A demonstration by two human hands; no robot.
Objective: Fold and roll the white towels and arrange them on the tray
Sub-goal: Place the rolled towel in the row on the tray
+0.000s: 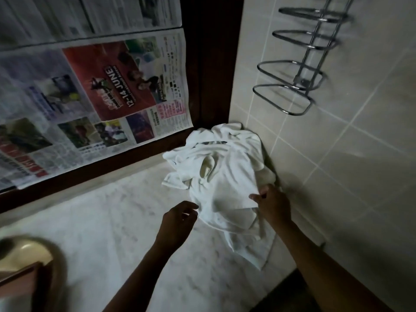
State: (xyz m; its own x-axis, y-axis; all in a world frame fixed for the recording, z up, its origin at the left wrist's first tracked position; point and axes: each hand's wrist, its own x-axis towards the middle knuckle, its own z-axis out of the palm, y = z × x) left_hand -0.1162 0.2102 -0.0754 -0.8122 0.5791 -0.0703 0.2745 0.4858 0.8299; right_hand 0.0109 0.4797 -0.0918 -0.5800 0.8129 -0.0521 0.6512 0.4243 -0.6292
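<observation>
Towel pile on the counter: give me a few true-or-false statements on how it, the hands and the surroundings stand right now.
1. The white towels lie in a crumpled pile in the corner, against the tiled wall. True.
2. The right hand pinches an edge of the pile. True.
3. The left hand grips a rolled towel. False: it holds nothing, its fingers loosely curled beside the pile.
4. Towels hang on the metal rack. False: its loops are bare.
5. Newspaper sheets hang behind the counter, left of the pile. True.
</observation>
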